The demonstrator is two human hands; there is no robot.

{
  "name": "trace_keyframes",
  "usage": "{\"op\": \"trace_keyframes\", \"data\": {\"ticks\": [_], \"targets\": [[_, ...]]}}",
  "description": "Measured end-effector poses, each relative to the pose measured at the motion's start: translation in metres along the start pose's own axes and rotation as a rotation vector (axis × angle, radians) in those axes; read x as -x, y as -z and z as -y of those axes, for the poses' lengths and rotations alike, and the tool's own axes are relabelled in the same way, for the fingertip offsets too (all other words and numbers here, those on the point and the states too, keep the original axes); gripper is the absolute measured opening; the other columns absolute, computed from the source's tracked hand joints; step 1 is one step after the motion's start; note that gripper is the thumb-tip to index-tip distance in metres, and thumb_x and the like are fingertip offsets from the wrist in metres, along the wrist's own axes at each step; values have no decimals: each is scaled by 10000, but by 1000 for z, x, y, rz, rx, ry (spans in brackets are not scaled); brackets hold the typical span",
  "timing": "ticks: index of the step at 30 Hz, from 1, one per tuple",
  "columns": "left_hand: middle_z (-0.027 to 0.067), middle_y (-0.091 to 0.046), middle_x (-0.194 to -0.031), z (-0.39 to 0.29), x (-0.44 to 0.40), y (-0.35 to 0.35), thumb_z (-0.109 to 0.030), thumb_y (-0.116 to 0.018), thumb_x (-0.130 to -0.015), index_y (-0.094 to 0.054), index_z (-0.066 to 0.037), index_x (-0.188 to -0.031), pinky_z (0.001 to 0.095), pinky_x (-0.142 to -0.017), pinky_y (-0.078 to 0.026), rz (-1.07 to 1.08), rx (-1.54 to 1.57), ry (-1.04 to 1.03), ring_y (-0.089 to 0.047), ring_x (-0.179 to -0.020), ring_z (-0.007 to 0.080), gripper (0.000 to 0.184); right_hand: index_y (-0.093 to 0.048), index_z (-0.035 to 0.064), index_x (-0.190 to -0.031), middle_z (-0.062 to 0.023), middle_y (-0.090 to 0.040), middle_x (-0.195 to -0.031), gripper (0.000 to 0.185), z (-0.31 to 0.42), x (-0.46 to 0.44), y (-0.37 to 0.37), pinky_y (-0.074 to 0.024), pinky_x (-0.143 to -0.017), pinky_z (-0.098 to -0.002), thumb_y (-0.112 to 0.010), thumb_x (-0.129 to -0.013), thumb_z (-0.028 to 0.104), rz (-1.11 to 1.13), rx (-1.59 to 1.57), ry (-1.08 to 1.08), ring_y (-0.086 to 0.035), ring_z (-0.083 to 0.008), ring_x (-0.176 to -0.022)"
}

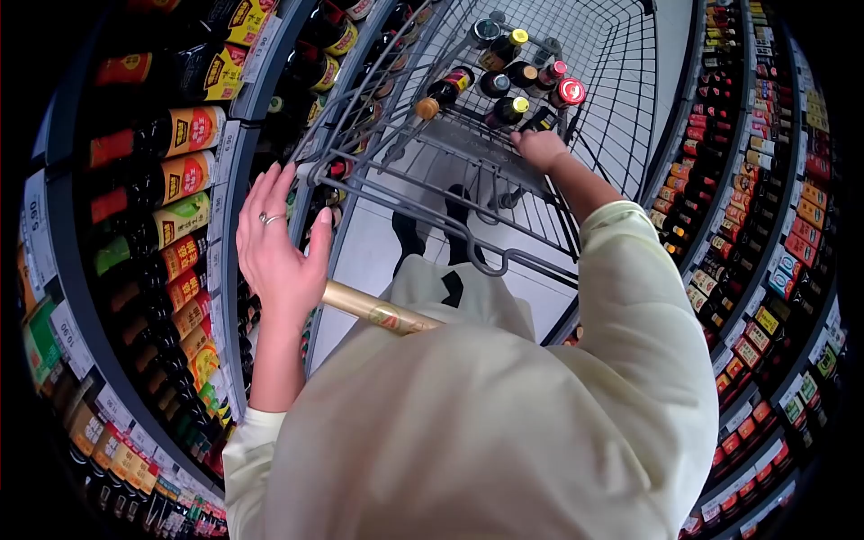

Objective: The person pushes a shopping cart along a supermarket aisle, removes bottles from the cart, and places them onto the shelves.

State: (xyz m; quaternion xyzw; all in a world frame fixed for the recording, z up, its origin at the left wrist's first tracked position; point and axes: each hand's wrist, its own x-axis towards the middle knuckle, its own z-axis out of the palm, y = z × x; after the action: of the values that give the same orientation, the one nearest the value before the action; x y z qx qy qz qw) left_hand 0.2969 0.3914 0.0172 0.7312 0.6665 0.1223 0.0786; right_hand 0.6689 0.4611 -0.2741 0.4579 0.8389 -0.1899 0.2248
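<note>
Bottles [495, 84] stand close together at the near end of the wire cart [621, 117], with yellow, red, tan and grey caps upward. One dark bottle with a brown cap [450, 86] leans at the left of the group, its cap toward the near left. At the group's right is a round red lid [570, 92].

The person's right hand [540, 150] reaches over the cart's near edge and touches a dark item [542, 120] at the near right of the group, just right of a yellow-capped bottle [507, 112]. The fingers are partly hidden, so I cannot tell whether they are closed around it.

The left hand [286, 238] is spread wide and holds nothing, thumb apart from the fingers, a ring [268, 219] on one of them. It is raised at the cart's near left corner, near the left shelves [261, 54], where bottles lie in rows above price tags. A gold-coloured handle bar [387, 313] crosses between the left wrist and the pale garment [468, 432]. More stocked shelves [751, 135] line the right side.
</note>
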Motion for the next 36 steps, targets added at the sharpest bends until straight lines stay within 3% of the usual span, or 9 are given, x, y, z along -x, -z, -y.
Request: {"op": "trace_keyframes", "data": {"ticks": [3,5,8,12,17,21,27,31,36], "targets": [[133,-551,-1303,1,0,0,-192,-644,-821,-532,-73,-1291,402,-1039,-352,-12,0,-20,-484,-1237,321,497,-459,106,-1129,-188,-609,-949,225,-27,21,3,-540,-621,-447,-448,-911,162,28,18,-93,-658,-358,-786],[131,-557,-1297,2,0,-1,-191,-648,-821,-531,-76,-1294,402,-1037,-354,-16,9,-17,-482,-1239,323,500,-456,118,-1129,-205,-604,-1030,228,-37,40,26,-540,-739,-433,-444,-901,130,79,-59,-232,-643,-364,-923],[134,-552,-1289,4,1,-3,-246,-675,-806,-536,-78,-1291,424,-1035,-345,-33,30,-16,-469,-1243,334,531,-486,125,-1063,-177,-613,-968,205,-61,52,21,-506,-757,-447,-498,-861,93,-62,-220,-387,-618,-371,-927],[120,-574,-1275,4,1,-3,-181,-658,-814,-535,-80,-1291,401,-1032,-360,-53,28,-40,-488,-1232,323,502,-527,107,-994,-177,-632,-878,210,-78,53,-3,-496,-739,-437,-570,-804,29,-310,-390,-462,-619,-380,-861],[114,-586,-1246,6,1,-3,-211,-702,-785,-542,-74,-1274,408,-1012,-380,-58,34,-47,-498,-1216,329,533,-540,114,-1017,-177,-615,-940,269,-81,54,-7,-502,-769,-443,-567,-771,10,-276,-416,-422,-615,-378,-897],[118,-592,-1236,8,2,-4,-207,-700,-784,-553,-72,-1262,401,-1003,-389,-79,60,-58,-505,-1210,328,518,-549,137,-995,-125,-616,-946,272,-58,55,5,-506,-745,-418,-572,-760,3,-245,-345,-468,-620,-354,-884],[127,-596,-1231,7,2,-2,-152,-681,-793,-547,-63,-1272,400,-1010,-394,-82,88,-58,-509,-1211,337,505,-553,126,-1039,-143,-579,-1057,300,-44,50,10,-519,-773,-431,-580,-760,20,-152,-275,-298,-621,-361,-929],[127,-593,-1236,8,2,-2,-151,-674,-796,-546,-56,-1268,402,-1009,-396,-77,80,-62,-509,-1210,338,497,-573,140,-1034,-123,-587,-1035,308,-42,55,8,-524,-761,-420,-591,-753,16,-168,-239,-206,-630,-339,-918],[128,-588,-1244,9,2,-3,-151,-670,-796,-546,-51,-1267,402,-1013,-392,-85,97,-63,-509,-1210,337,497,-599,160,-1060,-103,-590,-1047,294,-32,43,23,-527,-786,-399,-628,-773,106,-80,-171,-312,-613,-292,-998]]}}
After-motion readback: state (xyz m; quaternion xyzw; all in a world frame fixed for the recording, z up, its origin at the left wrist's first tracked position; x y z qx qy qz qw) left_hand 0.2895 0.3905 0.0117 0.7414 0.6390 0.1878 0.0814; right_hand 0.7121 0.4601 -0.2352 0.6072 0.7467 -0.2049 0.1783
